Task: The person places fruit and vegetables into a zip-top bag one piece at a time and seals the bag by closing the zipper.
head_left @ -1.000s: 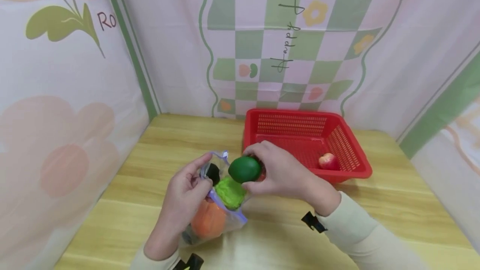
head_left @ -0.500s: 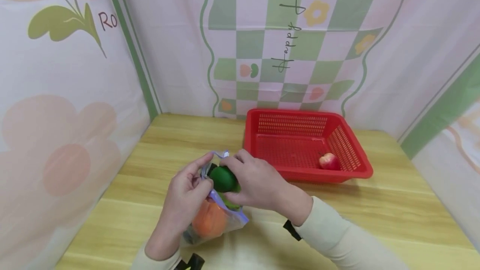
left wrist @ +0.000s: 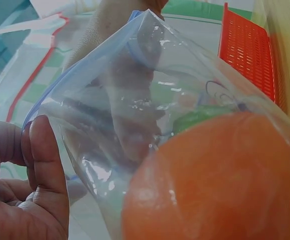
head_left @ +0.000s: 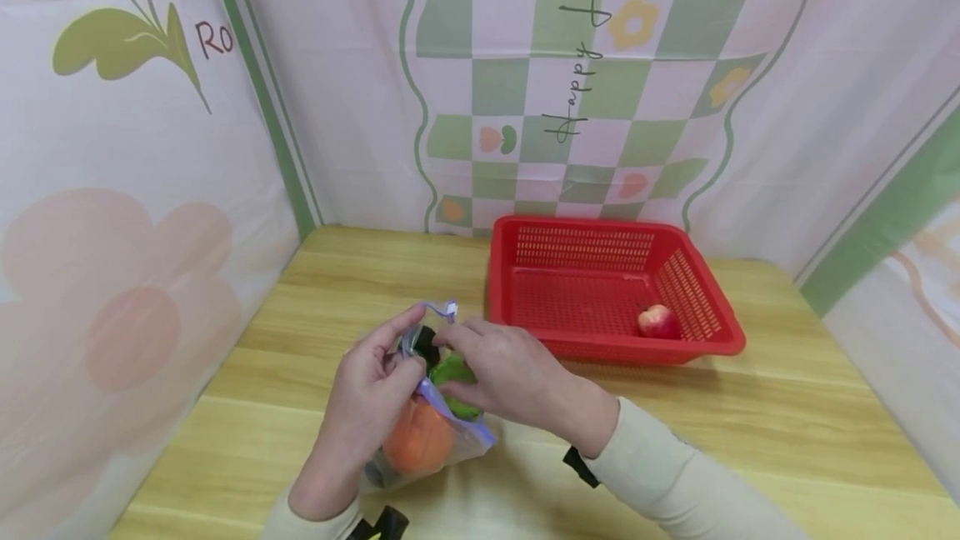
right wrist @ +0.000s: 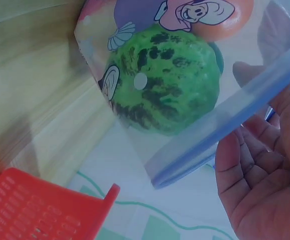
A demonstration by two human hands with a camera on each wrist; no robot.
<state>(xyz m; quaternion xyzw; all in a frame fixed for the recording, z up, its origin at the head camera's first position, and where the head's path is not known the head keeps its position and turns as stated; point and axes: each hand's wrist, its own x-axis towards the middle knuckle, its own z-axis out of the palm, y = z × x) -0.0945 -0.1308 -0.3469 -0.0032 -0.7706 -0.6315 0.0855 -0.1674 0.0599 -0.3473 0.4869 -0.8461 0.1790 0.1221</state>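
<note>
My left hand [head_left: 375, 394] pinches the blue-edged rim of a clear zip-lock bag [head_left: 468, 440] and keeps its mouth apart. Inside lie an orange fruit [head_left: 418, 437], a bumpy green fruit [right wrist: 165, 80] with dark patches, and something black [head_left: 426, 346] near the rim. Over the mouth is my right hand [head_left: 510, 373], thumb and fingers apart with nothing seen between them; its fingertips reach into the opening. The smooth dark green fruit is mostly hidden; a dark green edge shows behind the bumpy one in the right wrist view. Cartoon prints mark the bag.
A red plastic basket [head_left: 607, 348] with slotted walls stands at the back right of the wooden table [head_left: 300, 340]. One red apple [head_left: 658, 322] lies in its right corner. Printed cloth [head_left: 360, 107] hangs behind and on both sides.
My right hand has carried the smooth dark green fruit left into the bag's mouth and let it go. The left hand has stayed at the rim.
</note>
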